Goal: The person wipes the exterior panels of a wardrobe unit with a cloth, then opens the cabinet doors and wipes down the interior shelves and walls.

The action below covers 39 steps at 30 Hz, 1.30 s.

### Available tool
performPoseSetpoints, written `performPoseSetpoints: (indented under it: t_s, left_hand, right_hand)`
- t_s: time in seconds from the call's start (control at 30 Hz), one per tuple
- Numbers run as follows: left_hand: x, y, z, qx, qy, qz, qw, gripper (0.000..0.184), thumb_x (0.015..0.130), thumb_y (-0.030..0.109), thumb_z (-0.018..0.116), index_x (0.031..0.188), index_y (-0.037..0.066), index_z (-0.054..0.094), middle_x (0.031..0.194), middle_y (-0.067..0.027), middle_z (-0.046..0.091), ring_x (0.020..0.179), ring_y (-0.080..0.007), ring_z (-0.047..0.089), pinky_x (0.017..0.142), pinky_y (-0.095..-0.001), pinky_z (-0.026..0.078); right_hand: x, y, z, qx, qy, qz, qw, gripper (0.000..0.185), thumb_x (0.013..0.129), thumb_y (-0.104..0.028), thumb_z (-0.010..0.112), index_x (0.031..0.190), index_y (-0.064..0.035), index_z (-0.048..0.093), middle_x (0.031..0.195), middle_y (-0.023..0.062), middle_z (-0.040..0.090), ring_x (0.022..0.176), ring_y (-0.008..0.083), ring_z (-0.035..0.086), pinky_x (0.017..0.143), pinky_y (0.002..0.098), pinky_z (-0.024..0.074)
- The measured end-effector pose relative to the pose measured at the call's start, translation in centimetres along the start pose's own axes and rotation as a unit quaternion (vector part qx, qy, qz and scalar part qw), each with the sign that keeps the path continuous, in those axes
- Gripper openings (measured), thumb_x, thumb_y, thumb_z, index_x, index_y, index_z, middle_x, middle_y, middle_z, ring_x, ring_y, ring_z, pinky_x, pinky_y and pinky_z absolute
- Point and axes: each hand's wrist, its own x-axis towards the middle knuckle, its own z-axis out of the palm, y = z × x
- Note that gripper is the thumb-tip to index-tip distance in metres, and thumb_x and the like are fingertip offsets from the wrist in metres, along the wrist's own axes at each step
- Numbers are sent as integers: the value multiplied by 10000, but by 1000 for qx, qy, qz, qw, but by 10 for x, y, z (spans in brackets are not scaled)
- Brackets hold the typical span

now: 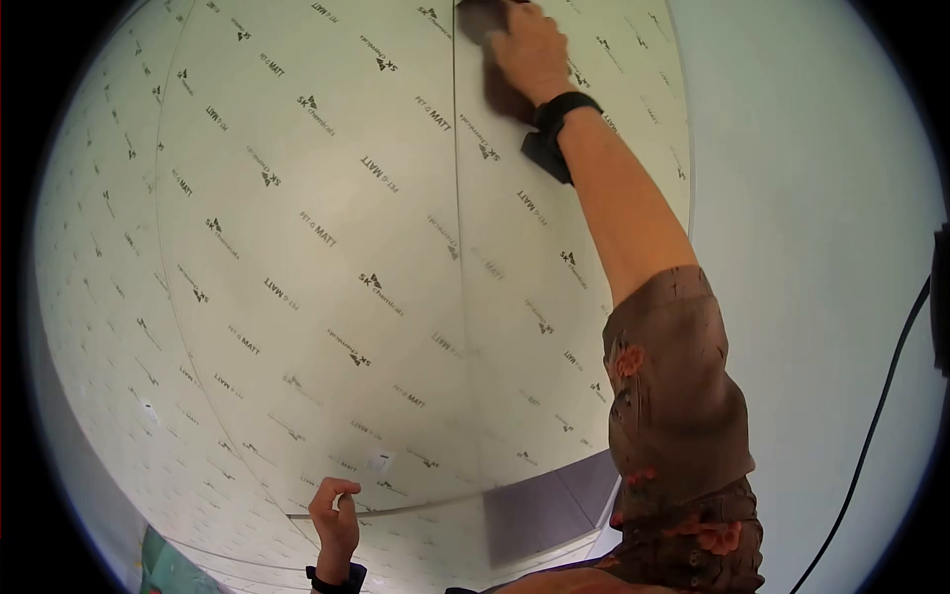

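High on the large, pale cream panel printed with dark lettering (297, 168), at its thin dark vertical seam (456, 119), your right hand (532, 54) grasps a soft-looking dark brown cloth (507, 97). Your left hand (336, 517) is low, loosely curled, apparently free of anything. Dragging across the seam could snag the cloth; overreaching could loosen your hold and drop it.

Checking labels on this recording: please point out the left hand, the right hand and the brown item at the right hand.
Left hand (335, 520): head view, middle of the hand.
Right hand (534, 54): head view, back of the hand.
Brown item (504, 95): head view, blurred lower part.
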Motion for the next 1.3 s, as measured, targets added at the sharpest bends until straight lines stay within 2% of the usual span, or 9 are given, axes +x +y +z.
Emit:
performPoseSetpoints:
  t_s: [0.23,0.43,0.63,0.77,0.87,0.97,1.03,1.17,1.3]
  left_hand:
    - [0,-22,17,0,6,-15,1000,215,740,-116,448,835,8,596,807,-92,615,773,-186,602,733,-272,460]
    - [-5,-43,33,-41,7,-55,998,212,792,-95,441,910,13,581,834,-57,594,789,-140,576,741,-253,448]
    - [-10,-61,39,-106,2,-69,992,195,825,-84,440,919,18,577,840,-32,566,806,-114,541,746,-242,430]
    - [-9,-64,41,-82,-3,-82,993,176,838,-84,453,931,1,576,850,-41,566,805,-113,542,761,-243,438]
    - [-7,-62,42,-100,4,-92,991,169,839,-87,460,935,-12,576,851,-47,567,806,-113,542,769,-242,444]
    - [-7,-60,40,-88,0,-97,991,167,841,-89,461,936,-16,576,853,-49,568,808,-115,543,774,-243,445]
    - [-7,-58,41,-78,-3,-99,992,167,843,-87,460,937,-15,577,855,-48,568,809,-117,545,775,-244,444]
    - [-9,-56,42,-85,6,-99,991,158,842,-70,460,931,-10,577,828,-33,550,788,-113,520,760,-240,426]
    - [-8,-57,41,-62,0,-81,995,130,874,-48,458,922,-4,570,820,-32,542,785,-109,515,746,-236,425]
  right_hand:
    - [-15,138,-28,-133,-27,207,969,508,815,-426,607,1165,-67,525,1171,186,542,1046,425,544,856,549,452]
    - [-85,218,-82,-167,-14,234,958,483,834,-424,612,1108,-30,552,1131,193,565,1032,433,543,849,539,454]
    - [-108,217,-103,-206,-43,275,938,434,842,-376,618,1053,-2,550,1082,191,566,983,423,553,830,509,460]
    - [-120,177,-89,-188,-12,81,979,387,796,-316,654,1060,-50,563,1025,172,578,917,384,555,792,482,452]
    - [-116,111,-92,-30,-12,-80,996,484,742,-205,702,1198,-104,575,1157,103,587,1054,320,535,869,425,433]
    - [-95,107,-89,-45,-43,-136,989,464,784,-179,685,1217,-70,562,1173,149,580,1087,342,524,904,397,434]
    - [-74,134,-70,-51,-11,-92,994,472,757,-241,689,1191,-93,579,1124,117,594,997,335,553,817,442,451]
    - [-53,192,-56,-78,31,55,995,448,842,-258,628,1183,10,516,1086,234,575,1005,416,536,854,467,446]
    - [-62,228,-66,-69,27,61,995,430,848,-286,625,1132,26,540,1045,267,588,953,440,559,823,474,460]
